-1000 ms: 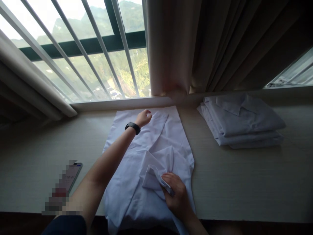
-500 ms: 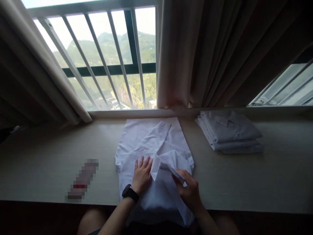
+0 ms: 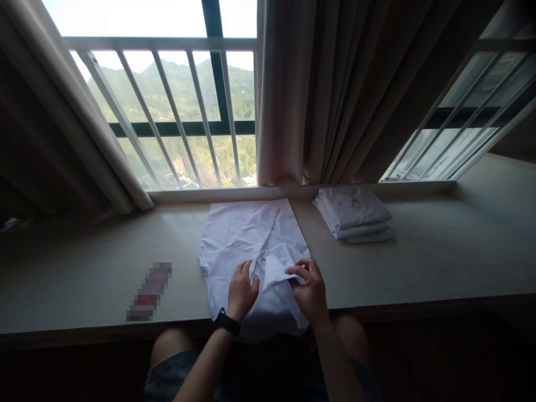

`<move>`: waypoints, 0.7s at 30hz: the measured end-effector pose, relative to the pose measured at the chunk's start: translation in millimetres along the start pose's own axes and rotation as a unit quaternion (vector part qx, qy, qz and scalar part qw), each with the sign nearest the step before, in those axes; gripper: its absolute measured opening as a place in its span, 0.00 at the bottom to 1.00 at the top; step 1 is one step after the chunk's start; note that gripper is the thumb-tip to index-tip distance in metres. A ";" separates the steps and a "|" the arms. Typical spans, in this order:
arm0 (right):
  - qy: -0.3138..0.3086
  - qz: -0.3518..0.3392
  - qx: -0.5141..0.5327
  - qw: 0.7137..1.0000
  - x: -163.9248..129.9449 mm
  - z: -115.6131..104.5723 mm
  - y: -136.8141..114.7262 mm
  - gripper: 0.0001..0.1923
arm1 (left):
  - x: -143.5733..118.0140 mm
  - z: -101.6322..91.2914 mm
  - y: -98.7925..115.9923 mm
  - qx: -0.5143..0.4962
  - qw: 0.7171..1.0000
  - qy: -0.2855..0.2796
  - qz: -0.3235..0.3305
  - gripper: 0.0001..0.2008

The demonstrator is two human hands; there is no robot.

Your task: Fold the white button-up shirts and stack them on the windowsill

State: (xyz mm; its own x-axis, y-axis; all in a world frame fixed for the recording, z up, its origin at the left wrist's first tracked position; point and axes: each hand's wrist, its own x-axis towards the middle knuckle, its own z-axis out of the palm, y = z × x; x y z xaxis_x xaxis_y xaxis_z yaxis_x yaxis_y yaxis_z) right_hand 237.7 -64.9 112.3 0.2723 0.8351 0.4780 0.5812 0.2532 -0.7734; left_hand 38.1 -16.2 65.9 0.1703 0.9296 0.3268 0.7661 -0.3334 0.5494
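A white shirt (image 3: 234,234) lies spread on the light wooden surface, creased, its near end hanging over the front edge. My right hand (image 3: 310,287) pinches a folded flap of the shirt, perhaps a sleeve end, between thumb and fingers and holds it slightly raised. Beside that flap, my left hand (image 3: 243,290) rests on the shirt with thumb and fingers apart, gripping nothing. A dark watch (image 3: 226,322) is on my left wrist.
Folded white shirts (image 3: 354,215) are stacked at the back right. To the left lies a blurred-out long item (image 3: 149,293). Behind the surface (image 3: 96,268) are a barred window (image 3: 180,111) and heavy curtains (image 3: 280,111).
My right hand has moved the shirt flap up and away from me and turned it over. My left hand lies less flat, its fingers more bent. The camera view has tilted up and shifted right.
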 end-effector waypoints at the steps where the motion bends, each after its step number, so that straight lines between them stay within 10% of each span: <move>1: -0.012 0.020 0.015 1.000 -17.6 7.0 4.4 0.14 | -15.1 -7.1 9.5 -0.041 0.999 0.020 -0.009 0.27; 9: -0.143 0.095 0.069 0.983 -91.5 37.8 22.2 0.16 | -112.6 -19.5 38.0 -0.153 0.985 -0.083 0.017 0.27; 21: -0.070 0.042 0.025 0.996 -98.6 38.0 4.8 0.09 | -97.1 -9.6 35.5 -0.235 0.970 -0.003 -0.062 0.11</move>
State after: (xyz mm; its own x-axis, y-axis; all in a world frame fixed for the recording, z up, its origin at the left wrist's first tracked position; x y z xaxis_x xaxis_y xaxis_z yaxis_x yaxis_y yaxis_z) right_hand 184.5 -127.5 45.7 0.2073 0.9133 0.3507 0.5206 0.2005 -0.8299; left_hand 42.9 -119.8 61.1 0.0998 0.9677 0.2317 0.4145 -0.2521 0.8744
